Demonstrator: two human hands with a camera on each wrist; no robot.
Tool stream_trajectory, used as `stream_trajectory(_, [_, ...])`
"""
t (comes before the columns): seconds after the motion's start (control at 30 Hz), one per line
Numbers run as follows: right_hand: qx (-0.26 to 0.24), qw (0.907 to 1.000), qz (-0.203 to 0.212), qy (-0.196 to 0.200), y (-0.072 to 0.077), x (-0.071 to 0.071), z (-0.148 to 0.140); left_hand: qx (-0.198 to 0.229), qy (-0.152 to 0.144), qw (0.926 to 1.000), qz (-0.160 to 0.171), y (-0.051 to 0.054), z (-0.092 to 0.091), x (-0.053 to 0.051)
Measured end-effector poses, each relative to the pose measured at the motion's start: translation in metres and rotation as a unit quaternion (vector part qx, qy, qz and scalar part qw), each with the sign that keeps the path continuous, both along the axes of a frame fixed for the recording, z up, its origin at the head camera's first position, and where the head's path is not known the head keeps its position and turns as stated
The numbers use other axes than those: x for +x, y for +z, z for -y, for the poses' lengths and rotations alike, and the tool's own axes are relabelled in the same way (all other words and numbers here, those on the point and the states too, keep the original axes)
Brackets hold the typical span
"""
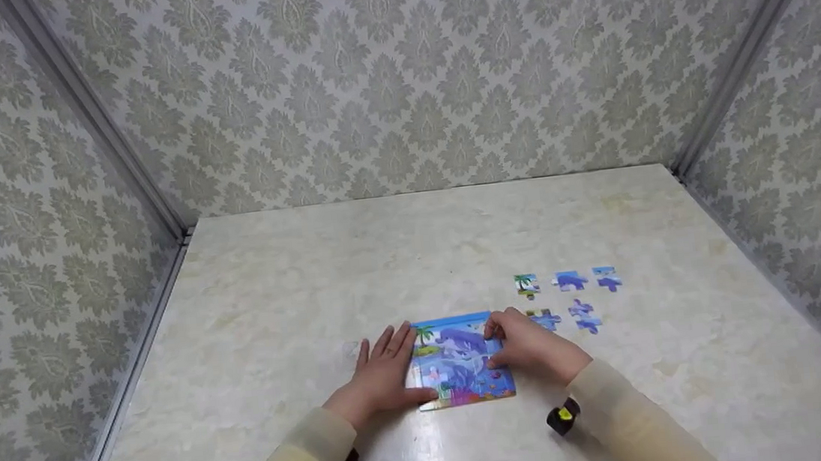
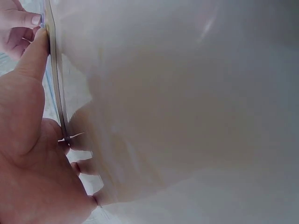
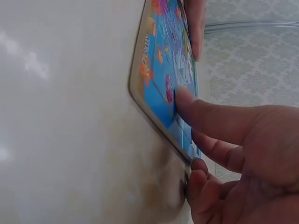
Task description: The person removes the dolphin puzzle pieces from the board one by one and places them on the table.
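Note:
A jigsaw puzzle board [image 1: 466,394] with a blue, sea-animal and palm-tree picture lies on the table in the head view. My left hand [image 1: 383,380] rests along its left edge, fingers extended and thumb over the near left corner. At the right side, my right hand [image 1: 534,343] has its thumb and forefinger bent over the board, around a jigsaw piece [image 3: 181,119] whose outline is mostly covered. In the right wrist view, the thumb [image 3: 187,100] presses the picture while other fingers curl beside the board's edge.
Several loose jigsaw pieces [image 1: 570,281] lie right of the board, some close behind the right hand. A small transparent item [image 1: 351,349] is near the left fingers. Patterned walls [image 1: 403,73] enclose the pale table [image 1: 273,289] at the back and both sides.

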State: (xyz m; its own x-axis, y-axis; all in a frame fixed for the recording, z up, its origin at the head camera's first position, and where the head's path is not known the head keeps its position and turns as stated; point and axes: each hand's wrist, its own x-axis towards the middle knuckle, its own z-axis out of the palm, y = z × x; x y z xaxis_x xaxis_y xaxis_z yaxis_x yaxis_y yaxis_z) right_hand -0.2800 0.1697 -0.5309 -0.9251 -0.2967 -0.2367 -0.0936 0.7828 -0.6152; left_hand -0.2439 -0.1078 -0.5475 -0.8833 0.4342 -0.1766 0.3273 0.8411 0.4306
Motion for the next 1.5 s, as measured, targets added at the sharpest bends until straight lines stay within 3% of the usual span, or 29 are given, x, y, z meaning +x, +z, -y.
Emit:
stream_trajectory(0.17, [-0.027,0.9992,-0.027,0.012,-0.002,0.004,0.001,0.000,0.002,1.0000,0.004,0.002,-0.001,-0.001])
stream_trajectory(0.3, [-0.049,0.9966,-0.047,0.047,-0.003,0.009,-0.001,-0.004,0.003,1.0000,0.005,0.002,-0.001,-0.001])
stream_trajectory(0.47, [-0.057,0.9943,-0.036,0.083,-0.002,0.016,-0.006,-0.004,0.003,1.0000,0.007,0.002,0.000,-0.001])
stream_trajectory(0.67, [-0.042,0.9947,-0.023,0.091,0.005,0.019,-0.008,-0.002,0.004,1.0000,0.009,0.001,0.000,-0.001])
stream_trajectory(0.9, [-0.026,0.9968,-0.021,0.073,0.010,0.019,-0.011,-0.003,0.005,0.9999,0.010,0.001,-0.001,-0.002])
stream_trajectory(1.13, [-0.101,0.9942,-0.023,0.029,0.003,0.014,-0.030,0.001,-0.001,1.0000,0.005,0.001,0.000,-0.001])
stream_trajectory(1.3, [-0.160,0.9868,-0.019,0.014,0.002,0.010,-0.053,-0.003,0.001,0.9999,0.010,0.000,0.000,-0.001])
stream_trajectory(1.5, [-0.189,0.9816,-0.017,-0.020,0.006,0.007,-0.081,0.000,0.003,0.9999,0.010,-0.002,0.000,-0.001])
